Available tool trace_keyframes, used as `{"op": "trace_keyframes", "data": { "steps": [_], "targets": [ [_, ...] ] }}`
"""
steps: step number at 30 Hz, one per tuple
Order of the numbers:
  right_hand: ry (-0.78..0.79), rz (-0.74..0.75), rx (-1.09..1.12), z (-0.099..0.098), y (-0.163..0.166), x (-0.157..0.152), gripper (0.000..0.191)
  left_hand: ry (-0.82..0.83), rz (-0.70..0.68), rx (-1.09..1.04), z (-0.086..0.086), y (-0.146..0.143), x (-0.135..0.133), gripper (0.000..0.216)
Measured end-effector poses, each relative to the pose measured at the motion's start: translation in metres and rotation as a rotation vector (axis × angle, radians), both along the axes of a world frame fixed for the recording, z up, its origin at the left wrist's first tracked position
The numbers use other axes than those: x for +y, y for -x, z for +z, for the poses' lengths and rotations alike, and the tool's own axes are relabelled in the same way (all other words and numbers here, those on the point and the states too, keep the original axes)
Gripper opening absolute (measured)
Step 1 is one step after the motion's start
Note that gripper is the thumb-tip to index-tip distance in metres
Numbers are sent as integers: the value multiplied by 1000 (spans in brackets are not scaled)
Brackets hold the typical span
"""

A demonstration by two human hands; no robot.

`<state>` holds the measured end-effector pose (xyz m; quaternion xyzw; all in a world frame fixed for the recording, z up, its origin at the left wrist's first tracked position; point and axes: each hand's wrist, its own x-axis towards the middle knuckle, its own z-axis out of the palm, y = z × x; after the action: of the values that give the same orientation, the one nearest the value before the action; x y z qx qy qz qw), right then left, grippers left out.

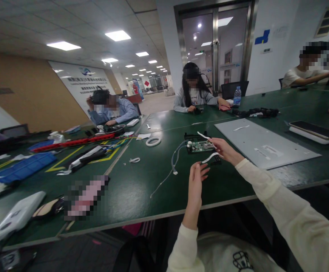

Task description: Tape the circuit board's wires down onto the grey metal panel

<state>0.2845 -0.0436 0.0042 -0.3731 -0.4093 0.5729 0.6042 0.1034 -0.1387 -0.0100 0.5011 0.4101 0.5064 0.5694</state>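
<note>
My right hand (225,150) is closed in a pinch on a thin white strip (211,157) that curves down to the left. Another white strip (203,135) reaches up and left from the same fingers. At the lower strip's far end is my left hand (197,174), its fingers apart; whether a fingertip touches the strip is unclear. Just beyond both hands, a green circuit board (200,146) lies in a black frame (192,150) on the table. Grey-blue wires (175,155) run from the board's left side to a small white plug (175,172).
A grey panel (263,143) lies right of the board, and a phone (317,128) rests farther right. Left are a roll of white tape (153,141), a blue tray (25,168) and a white device (17,217). Other people sit around the green table (141,177).
</note>
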Motion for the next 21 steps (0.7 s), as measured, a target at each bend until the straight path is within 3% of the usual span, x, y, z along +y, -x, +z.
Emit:
{"op": "trace_keyframes", "data": {
  "steps": [3,6,12,21],
  "targets": [
    [23,57,-39,-2,10,-3,36,120,-83,-151,-1,-3,1,47],
    [35,95,-54,-5,17,-6,36,32,7,-73,-1,1,0,36],
    [95,197,-167,-14,22,-9,33,-320,121,489,3,26,-3,13],
    [137,191,-471,-25,23,-8,27,-336,137,1112,13,36,-5,19]
  ]
}}
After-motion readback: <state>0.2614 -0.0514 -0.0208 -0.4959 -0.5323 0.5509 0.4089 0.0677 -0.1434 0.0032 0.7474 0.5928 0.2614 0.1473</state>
